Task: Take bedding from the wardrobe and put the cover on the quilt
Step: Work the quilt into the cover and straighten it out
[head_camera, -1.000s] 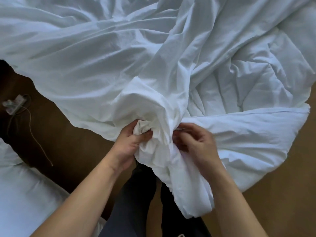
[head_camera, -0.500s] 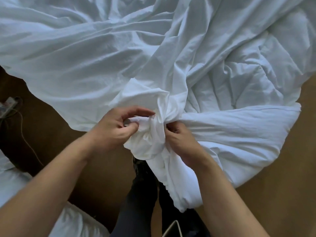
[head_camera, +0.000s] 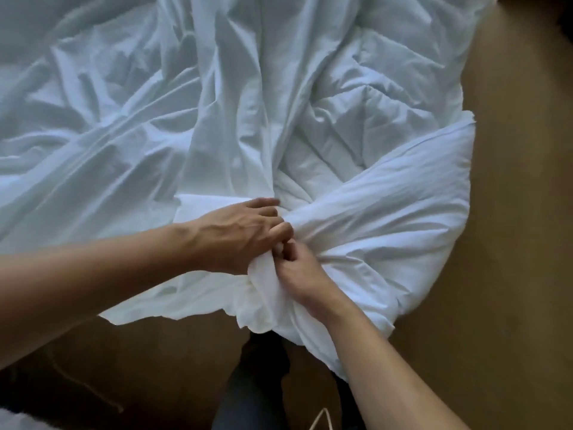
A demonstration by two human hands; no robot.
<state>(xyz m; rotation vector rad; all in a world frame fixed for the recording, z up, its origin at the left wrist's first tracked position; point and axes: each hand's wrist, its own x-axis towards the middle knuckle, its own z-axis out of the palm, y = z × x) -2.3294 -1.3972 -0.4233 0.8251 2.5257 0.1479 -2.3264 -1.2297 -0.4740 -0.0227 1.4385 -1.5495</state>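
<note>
Mostly it is white cloth from where I stand. The duvet cover (head_camera: 108, 135) fills the upper left of the view, thin and limp, spread wide and creased into long ridges that run down towards the person. Beside it on the right lies the quilt (head_camera: 356, 113), thicker and puffier, with soft stitched dimples. Below the quilt a plump, brighter fold (head_camera: 387, 218) bulges out towards the brown floor (head_camera: 511, 212); I cannot tell whether that fold is bare quilt or quilt already inside the cover. All of it rests on the floor, its near edge ending just ahead of the person's dark trouser legs (head_camera: 251, 383).

Both bare forearms reach in, the left one from the left edge and the right one from the lower right, and they meet at the near edge of the bedding. A twisted bunch of cloth (head_camera: 260, 293) hangs between and below the hands.

The left hand (head_camera: 242, 234) lies back upward, its fingers curled over and gripping the gathered cloth. The right hand (head_camera: 299, 271) sits just below it, touching it at the knuckles, its fingers bent tight and pinching the same bunch.

A thin cord (head_camera: 83, 386) trails over the floor at the lower left.
</note>
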